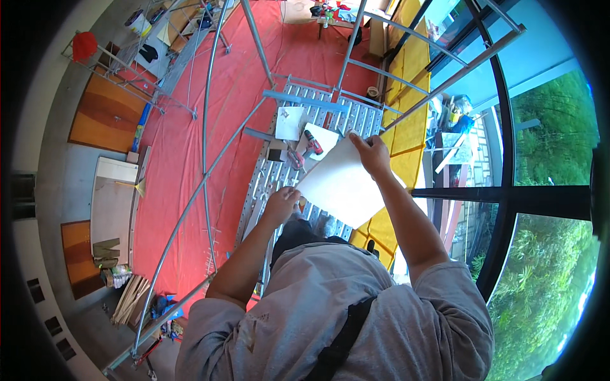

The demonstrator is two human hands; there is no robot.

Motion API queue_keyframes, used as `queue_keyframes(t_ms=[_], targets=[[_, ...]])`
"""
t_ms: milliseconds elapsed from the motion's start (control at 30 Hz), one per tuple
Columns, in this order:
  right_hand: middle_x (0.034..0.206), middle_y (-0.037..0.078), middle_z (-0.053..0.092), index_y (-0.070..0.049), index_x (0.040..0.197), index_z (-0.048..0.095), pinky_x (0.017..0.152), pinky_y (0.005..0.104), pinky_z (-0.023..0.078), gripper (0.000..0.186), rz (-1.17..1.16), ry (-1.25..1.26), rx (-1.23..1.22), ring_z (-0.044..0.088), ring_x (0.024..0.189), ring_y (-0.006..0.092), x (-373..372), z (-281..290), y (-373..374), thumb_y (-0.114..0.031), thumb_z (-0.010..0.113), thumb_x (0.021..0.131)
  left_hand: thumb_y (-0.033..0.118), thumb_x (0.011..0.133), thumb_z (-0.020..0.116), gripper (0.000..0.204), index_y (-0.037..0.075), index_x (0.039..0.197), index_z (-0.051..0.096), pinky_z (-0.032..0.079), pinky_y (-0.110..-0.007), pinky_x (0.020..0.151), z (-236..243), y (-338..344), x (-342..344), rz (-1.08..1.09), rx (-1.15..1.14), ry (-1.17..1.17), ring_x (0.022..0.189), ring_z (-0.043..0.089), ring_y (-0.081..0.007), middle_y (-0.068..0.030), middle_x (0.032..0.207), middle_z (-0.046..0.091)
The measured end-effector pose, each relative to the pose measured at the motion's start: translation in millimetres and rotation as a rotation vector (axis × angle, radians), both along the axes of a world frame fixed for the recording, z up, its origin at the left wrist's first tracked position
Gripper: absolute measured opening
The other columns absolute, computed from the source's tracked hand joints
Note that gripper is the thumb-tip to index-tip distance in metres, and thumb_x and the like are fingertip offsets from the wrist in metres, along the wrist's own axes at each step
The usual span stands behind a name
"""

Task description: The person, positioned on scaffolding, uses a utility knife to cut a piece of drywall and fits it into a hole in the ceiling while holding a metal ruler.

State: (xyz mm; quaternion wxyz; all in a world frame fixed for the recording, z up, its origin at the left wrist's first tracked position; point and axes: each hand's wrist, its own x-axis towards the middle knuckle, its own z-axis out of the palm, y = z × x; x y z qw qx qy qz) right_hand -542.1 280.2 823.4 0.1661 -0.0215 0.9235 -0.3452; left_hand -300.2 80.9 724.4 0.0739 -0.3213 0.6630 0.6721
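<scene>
A white flat panel (346, 184) is held out in front of my body, tilted. My left hand (281, 206) pinches its near left corner, and my right hand (370, 154) grips its far edge with the thumb on top. Just beyond the panel, a red and black cordless drill (311, 143) lies on another white piece (326, 141). Beside it is a second red tool (295, 159), partly hidden, whose kind I cannot make out. A smaller white sheet (290, 122) with a small metal part on it lies farther off.
I am on a perforated metal scaffold platform (259, 184) with tube braces (204, 174) at the left. Red sheeting (181, 209) covers the floor below. Yellow sheeting (406, 127) and dark-framed windows (508, 195) run along the right. Another scaffold (184, 63) stands at far left.
</scene>
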Motion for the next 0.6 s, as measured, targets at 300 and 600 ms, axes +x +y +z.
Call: queue_keyframes(t_ms=[300, 600], targets=[[0.098, 0.019, 0.072, -0.002, 0.104, 0.063, 0.097, 0.0493, 0.039, 0.071, 0.116, 0.055, 0.13, 0.068, 0.098, 0.0359, 40.6, -61.0, 18.4, -0.069, 0.066, 0.081, 0.048, 0.088, 0.066, 0.054, 0.001, 0.113, 0.069, 0.051, -0.043, 0.094, -86.6, -5.0, 112.7, -0.321, -0.518, -0.272, 0.108, 0.067, -0.0379, -0.0204, 0.112, 0.071], [0.089, 0.02, 0.071, -0.002, 0.096, 0.062, 0.083, 0.0465, 0.051, 0.061, 0.236, 0.095, 0.168, 0.069, 0.089, 0.0379, 65.4, -210.5, -37.4, -0.062, 0.071, 0.083, 0.052, 0.083, 0.068, 0.057, 0.002, 0.109, 0.071, 0.053, -0.048, 0.089, -220.5, -47.2, 211.8, -0.248, -0.473, -0.712, 0.101, 0.068, -0.0413, -0.0265, 0.105, 0.07]])
